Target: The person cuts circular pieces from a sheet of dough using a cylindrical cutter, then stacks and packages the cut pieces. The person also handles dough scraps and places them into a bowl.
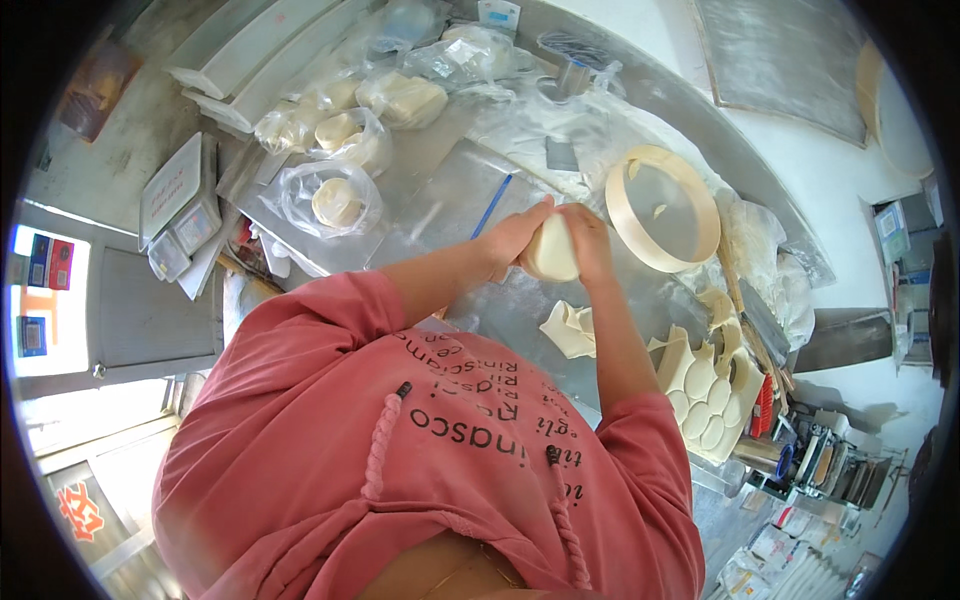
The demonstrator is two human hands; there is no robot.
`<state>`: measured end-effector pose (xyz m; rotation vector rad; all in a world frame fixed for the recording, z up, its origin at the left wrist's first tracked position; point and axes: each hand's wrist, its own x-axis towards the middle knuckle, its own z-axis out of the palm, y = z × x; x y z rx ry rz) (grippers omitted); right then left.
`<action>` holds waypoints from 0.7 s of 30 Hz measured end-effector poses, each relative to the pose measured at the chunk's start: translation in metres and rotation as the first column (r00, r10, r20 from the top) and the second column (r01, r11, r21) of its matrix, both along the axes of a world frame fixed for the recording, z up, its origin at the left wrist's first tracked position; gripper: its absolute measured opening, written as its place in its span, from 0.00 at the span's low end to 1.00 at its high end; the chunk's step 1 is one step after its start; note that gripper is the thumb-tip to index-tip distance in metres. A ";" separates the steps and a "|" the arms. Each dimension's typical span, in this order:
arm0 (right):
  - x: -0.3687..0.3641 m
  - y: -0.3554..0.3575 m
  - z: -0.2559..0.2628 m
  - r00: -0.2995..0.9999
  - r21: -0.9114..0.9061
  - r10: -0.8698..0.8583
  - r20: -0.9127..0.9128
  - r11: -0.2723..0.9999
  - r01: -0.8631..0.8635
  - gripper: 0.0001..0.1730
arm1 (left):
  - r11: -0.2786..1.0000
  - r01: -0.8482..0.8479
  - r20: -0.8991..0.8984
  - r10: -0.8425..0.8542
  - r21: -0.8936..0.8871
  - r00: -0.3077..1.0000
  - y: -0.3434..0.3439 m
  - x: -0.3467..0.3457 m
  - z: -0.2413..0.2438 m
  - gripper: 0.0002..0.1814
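Both my hands are closed around a thick pale stack of round dough wrappers [555, 251], held over the metal worktop. My left hand [516, 234] grips its left side, and my right hand [589, 238] presses against its right. Below the stack lies a crumpled piece of dough [568, 328], partly hidden by my right forearm. To the right is a layered dough sheet with round cuts [699, 397], its cut-out scraps still joined at the far end. A round flour sieve [622, 217] with a pale rim stands just beyond my right hand.
Clear plastic bags [289, 202] holding dough pieces crowd the left and far side. Flour [517, 124] covers the back of the worktop. A blue strip [491, 206] lies left of my hands. A scale [176, 195] stands far left; a red brush [762, 405] is at right.
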<state>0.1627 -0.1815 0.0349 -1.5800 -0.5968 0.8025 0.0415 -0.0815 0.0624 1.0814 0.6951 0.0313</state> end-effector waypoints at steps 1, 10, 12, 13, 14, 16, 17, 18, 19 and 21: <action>0.005 -0.012 -0.001 0.828 0.010 0.132 0.545 0.986 -0.164 0.13 | 0.996 0.082 -0.014 -0.081 0.037 0.997 0.009 -0.008 0.009 0.40; -0.020 0.020 0.029 0.866 -0.464 0.247 0.434 0.886 -0.021 0.29 | 0.836 0.122 0.201 -0.014 -0.534 0.980 0.019 -0.037 -0.003 0.38; -0.003 0.011 -0.018 0.993 -0.317 -0.066 0.095 0.944 0.093 0.31 | 0.880 0.203 0.282 -0.083 -0.429 0.956 0.019 -0.040 -0.011 0.33; -0.013 0.008 -0.022 0.957 -0.188 -0.168 -0.236 0.974 0.125 0.32 | 0.899 0.160 0.264 -0.052 -0.407 0.963 0.017 -0.043 -0.015 0.32; -0.029 -0.004 -0.026 0.809 -0.074 -0.207 -0.550 0.977 0.200 0.33 | 0.916 0.117 0.247 -0.021 -0.383 0.969 0.013 -0.045 -0.019 0.30; -0.060 -0.017 -0.023 0.572 0.121 -0.046 -0.819 0.960 0.251 0.31 | 0.949 0.186 0.379 -0.078 -0.256 0.922 0.015 -0.049 -0.040 0.29; -0.066 -0.008 -0.024 0.712 0.074 -0.139 -0.688 0.963 0.259 0.29 | 0.995 0.099 0.164 -0.101 0.021 0.981 0.013 -0.042 -0.055 0.28; -0.072 -0.001 -0.030 0.820 0.025 -0.226 -0.526 0.960 0.280 0.28 | 0.952 0.074 -0.065 -0.057 0.297 0.996 0.000 -0.035 -0.056 0.28; -0.078 0.007 -0.036 0.893 -0.016 -0.293 -0.342 0.952 0.306 0.26 | 0.832 0.113 -0.280 0.052 0.543 0.959 -0.008 -0.032 -0.055 0.28; -0.062 0.011 -0.023 0.925 -0.039 -0.181 0.335 0.978 0.205 0.20 | 0.958 -0.199 -0.084 0.186 -0.205 0.979 0.000 -0.035 -0.021 0.28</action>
